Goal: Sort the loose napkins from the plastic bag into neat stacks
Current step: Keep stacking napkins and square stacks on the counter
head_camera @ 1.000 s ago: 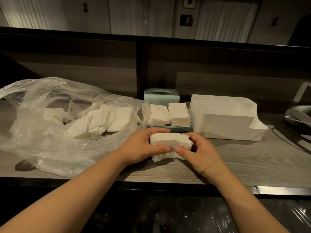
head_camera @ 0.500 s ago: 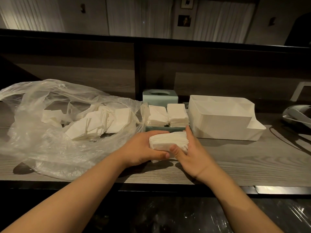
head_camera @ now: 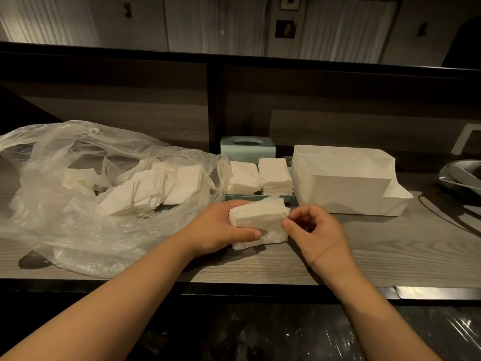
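While the left hand [head_camera: 221,227] grips a thick bundle of napkins [head_camera: 259,217] from its left end, thumb laid along the near face and fingers wrapped behind, the right hand [head_camera: 316,235] meets the bundle's right end with its fingers curled and thumb tip pressed to the paper edge, seemingly pinching a corner there. The bundle stands tilted on its lower edge on the wooden counter [head_camera: 390,246], directly between the two hands. Left of the left hand, the clear plastic bag [head_camera: 65,204] lies crumpled and open on the counter, with loose napkins [head_camera: 145,186] jumbled inside at all angles. Just beyond the hands, two neat stacks [head_camera: 260,175] sit side by side in a shallow pale green tray [head_camera: 289,198], the left stack beside the bag's edge. Behind those stacks stands a pale green box [head_camera: 247,149] with an oval opening on top. Beyond and to the right of the right hand, a white plastic organizer [head_camera: 338,194] with compartments rests on the counter, just beside the tray. Farther right, a grey object [head_camera: 460,175] is cut off by the frame; I cannot tell what it is.
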### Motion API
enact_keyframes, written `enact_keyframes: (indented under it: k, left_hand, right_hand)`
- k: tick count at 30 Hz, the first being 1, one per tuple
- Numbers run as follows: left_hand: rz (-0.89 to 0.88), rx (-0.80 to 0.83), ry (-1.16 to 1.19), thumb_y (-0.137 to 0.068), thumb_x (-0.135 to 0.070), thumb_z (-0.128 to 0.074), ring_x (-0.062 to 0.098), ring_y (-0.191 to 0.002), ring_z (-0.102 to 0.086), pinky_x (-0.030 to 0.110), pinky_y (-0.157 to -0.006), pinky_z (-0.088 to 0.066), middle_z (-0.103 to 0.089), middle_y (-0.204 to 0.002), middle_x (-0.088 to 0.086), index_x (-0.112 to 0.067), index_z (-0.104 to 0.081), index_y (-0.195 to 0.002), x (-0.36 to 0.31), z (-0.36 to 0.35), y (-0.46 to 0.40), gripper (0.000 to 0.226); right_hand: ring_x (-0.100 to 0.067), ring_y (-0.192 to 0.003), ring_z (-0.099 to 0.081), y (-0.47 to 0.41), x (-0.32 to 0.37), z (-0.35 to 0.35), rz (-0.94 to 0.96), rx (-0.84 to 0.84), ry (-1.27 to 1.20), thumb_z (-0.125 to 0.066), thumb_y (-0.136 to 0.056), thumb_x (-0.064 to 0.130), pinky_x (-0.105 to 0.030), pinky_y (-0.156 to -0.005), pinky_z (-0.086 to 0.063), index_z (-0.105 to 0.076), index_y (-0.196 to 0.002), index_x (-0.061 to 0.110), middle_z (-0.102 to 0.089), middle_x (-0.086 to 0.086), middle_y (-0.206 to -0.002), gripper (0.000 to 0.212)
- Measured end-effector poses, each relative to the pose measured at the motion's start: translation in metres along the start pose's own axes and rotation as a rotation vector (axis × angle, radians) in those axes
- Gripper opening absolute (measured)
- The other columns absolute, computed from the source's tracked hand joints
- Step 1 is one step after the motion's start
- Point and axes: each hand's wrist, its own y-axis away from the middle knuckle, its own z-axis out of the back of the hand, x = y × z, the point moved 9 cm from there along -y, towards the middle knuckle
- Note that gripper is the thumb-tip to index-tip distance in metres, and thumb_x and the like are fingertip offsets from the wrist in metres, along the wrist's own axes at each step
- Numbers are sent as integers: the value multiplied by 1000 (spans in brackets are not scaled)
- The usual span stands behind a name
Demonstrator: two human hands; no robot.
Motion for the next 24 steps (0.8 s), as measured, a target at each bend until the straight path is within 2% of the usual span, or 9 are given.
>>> enact_keyframes:
  k: [2,5,11,14,19,24]
  left_hand:
    - [6,-5,-13,-81,-29,-87,5,-108,-69,34,-100,-55,-75,-115,-14,-29,-69,-129,1,0,0,51]
    - [13,-13,-19,-81,-31,-87,7,-109,-69,39,-102,-55,-75,-115,-12,-30,-69,-128,1,0,0,50]
    - [11,-14,-26,-79,-31,-89,4,-104,-69,33,-98,-56,-75,-112,-14,-30,-70,-126,0,0,1,50]
    - [16,-13,-14,-79,-32,-89,5,-106,-70,34,-99,-55,-76,-112,-13,-30,-70,-126,0,0,1,51]
    - [25,1,19,-79,-32,-88,7,-101,-71,29,-91,-55,-77,-108,-12,-29,-71,-124,0,-2,1,48]
    - [15,-12,22,-79,-32,-88,6,-97,-71,22,-84,-53,-77,-105,-11,-28,-71,-122,-3,-1,1,46]
  right_hand:
    - [-6,-76,-65,-1,-1,-3,-9,22,-36,-80,-85,18,-23,-73,-54,-70,-88,25,-71,6,-82,13]
    - [-5,-74,-65,-2,-2,-6,-2,29,-47,-81,-84,22,-20,-70,-54,-67,-95,30,-70,6,-79,19]
    - [-5,-79,-68,-1,2,-4,7,27,-18,-79,-87,21,-19,-70,-55,-71,-95,28,-73,7,-85,14]
    - [-4,-82,-67,0,3,-3,3,19,-36,-80,-85,22,-21,-74,-56,-69,-99,30,-72,8,-88,20]
    - [-10,-88,-67,1,9,-4,43,55,-1,-80,-86,23,-33,-80,-60,-72,-104,30,-72,8,-98,21]
    - [-6,-94,-69,5,15,-3,66,71,-47,-78,-88,22,-29,-85,-60,-72,-108,39,-75,14,-98,27]
